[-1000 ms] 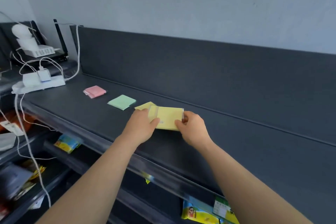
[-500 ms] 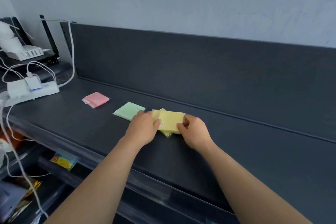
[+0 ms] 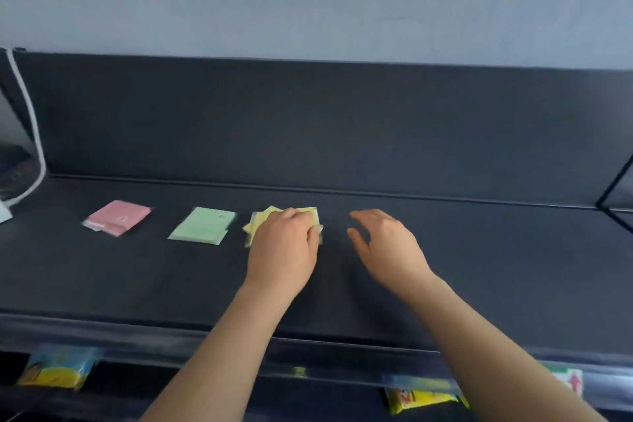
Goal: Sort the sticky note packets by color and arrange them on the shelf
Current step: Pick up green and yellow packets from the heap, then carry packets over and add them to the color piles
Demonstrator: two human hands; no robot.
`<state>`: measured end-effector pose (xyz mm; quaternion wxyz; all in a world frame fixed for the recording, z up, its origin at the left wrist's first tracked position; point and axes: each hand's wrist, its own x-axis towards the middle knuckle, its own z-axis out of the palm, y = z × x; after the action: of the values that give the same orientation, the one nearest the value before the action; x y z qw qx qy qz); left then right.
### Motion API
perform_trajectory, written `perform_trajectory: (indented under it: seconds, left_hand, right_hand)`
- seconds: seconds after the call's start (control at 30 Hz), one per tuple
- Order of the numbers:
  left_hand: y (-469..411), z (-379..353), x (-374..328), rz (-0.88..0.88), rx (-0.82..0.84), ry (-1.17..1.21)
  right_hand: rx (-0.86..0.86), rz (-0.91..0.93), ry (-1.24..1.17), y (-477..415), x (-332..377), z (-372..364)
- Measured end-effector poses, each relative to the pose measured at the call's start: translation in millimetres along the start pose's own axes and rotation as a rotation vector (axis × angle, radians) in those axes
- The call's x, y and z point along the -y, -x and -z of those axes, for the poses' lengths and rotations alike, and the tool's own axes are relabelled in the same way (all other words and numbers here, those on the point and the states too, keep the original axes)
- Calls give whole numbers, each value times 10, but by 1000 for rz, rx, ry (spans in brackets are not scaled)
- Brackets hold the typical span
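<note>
Shelf (image 3: 479, 267) surface: bare and open to the right of the right hand (image 3: 383, 247), out to a thin black wire frame (image 3: 613, 195) at the far right edge. Left half occupied by a row: pink packets (image 3: 118, 221), green packets (image 3: 203, 226), yellow packets (image 3: 255, 223), narrow bare gaps between them. Left hand (image 3: 284, 247) lies on the yellow ones. Back panel (image 3: 308, 127) closes off the rear. White cable (image 3: 32, 134) hangs at the far left corner. Front strip of shelf is free.
</note>
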<state>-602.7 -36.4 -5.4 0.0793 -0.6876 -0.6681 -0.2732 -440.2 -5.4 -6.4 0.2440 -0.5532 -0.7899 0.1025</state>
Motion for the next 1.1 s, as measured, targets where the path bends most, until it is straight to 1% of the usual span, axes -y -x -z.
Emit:
perform_trajectory:
  seconds: [0.1,0.2,0.5,0.77,1.1]
  left_hand:
    - [14,-77,-286,-63,11,80]
    - [31,-149,-591,-126,35,119]
    - [109,-407,-1630,-271,102,192]
    - [230,-696,-2858,-268,162,249]
    - [216,-1290,-4267,-276,250,220]
  right_hand:
    - [-49,-38,112,208,-169,149]
    - [-81,-99,171,401,-376,324]
    - [-166,-256,208,997,-1204,915]
    - [-154,-297,228,1453,-2159,1604]
    - [-134,-451,244,1958,-3472,2285]
